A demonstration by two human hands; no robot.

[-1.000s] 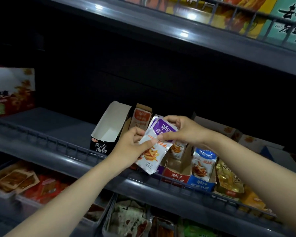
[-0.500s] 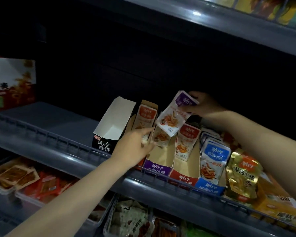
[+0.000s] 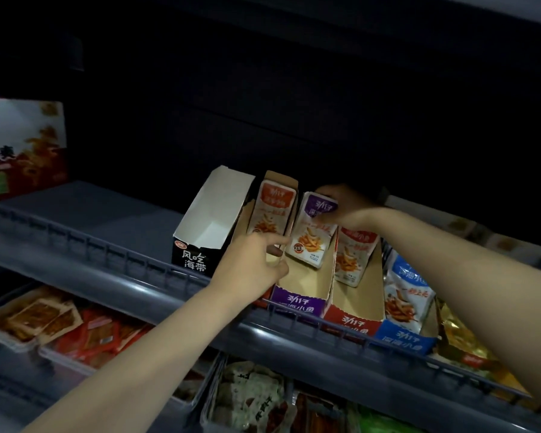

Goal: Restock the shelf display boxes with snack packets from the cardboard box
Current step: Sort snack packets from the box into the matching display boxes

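A purple-topped snack packet [image 3: 311, 234] stands tilted at the back of the purple display box [image 3: 297, 304] on the middle shelf. My right hand [image 3: 345, 206] grips the packet's top edge from behind. My left hand [image 3: 250, 262] holds the left wall of the purple box, fingers curled over its rim. An orange packet [image 3: 272, 210] stands in the box to the left. A red packet [image 3: 353, 257] leans in the red box [image 3: 352, 323]. Blue packets [image 3: 406, 285] fill the blue box [image 3: 406, 339]. No cardboard supply box is in view.
An empty black-and-white display box [image 3: 211, 223] stands left of the snack boxes. A wire rail [image 3: 107, 248] runs along the shelf's front edge. A large red carton [image 3: 19, 148] sits far left. Gold packets [image 3: 469, 342] lie at right. Trays of snacks [image 3: 60, 326] fill the lower shelf.
My right hand has brought the purple packet down from above the boxes into the back of the purple box. My left hand shifted onto that box's left wall.
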